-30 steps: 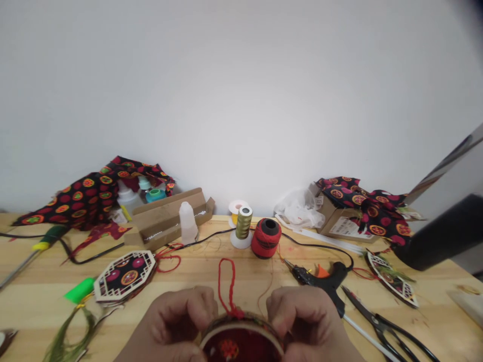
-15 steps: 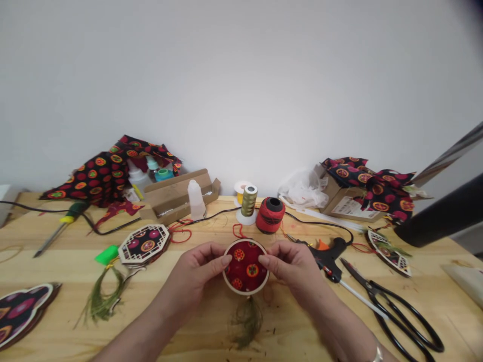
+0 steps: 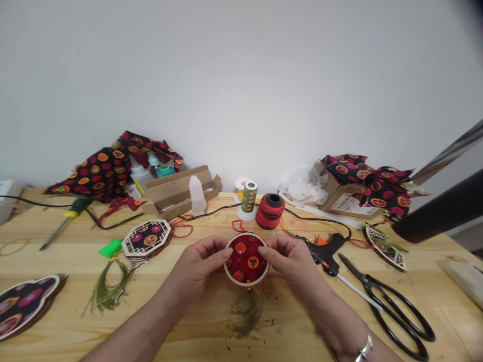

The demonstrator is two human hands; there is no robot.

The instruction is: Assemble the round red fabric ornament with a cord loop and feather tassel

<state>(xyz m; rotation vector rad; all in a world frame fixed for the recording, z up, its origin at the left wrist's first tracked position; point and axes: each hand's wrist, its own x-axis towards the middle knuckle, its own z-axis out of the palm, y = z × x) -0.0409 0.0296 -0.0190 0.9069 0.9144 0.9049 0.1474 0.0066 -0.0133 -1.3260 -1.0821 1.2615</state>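
Observation:
Both hands hold a small round ornament [image 3: 246, 260] above the wooden table [image 3: 294, 322]. It has a pale wooden rim, red patterned fabric inside, a red cord at its top and a green tassel [image 3: 247, 310] hanging below. My left hand [image 3: 198, 264] pinches the left rim with thumb and fingers. My right hand [image 3: 289, 261] pinches the right rim in the same way.
Black scissors [image 3: 388, 306] and a black glue gun [image 3: 324, 250] lie to the right. A red thread spool [image 3: 270, 211] and a green spool [image 3: 248, 199] stand behind. An octagonal ornament [image 3: 147, 239], a screwdriver [image 3: 62, 226], a cardboard box [image 3: 177, 193] and patterned fabric [image 3: 109, 168] sit on the left.
The ornament went from close under the camera, held near the bottom edge, to out over the table, face up. Both hands stay pinched on its rim; the view tilted downward.

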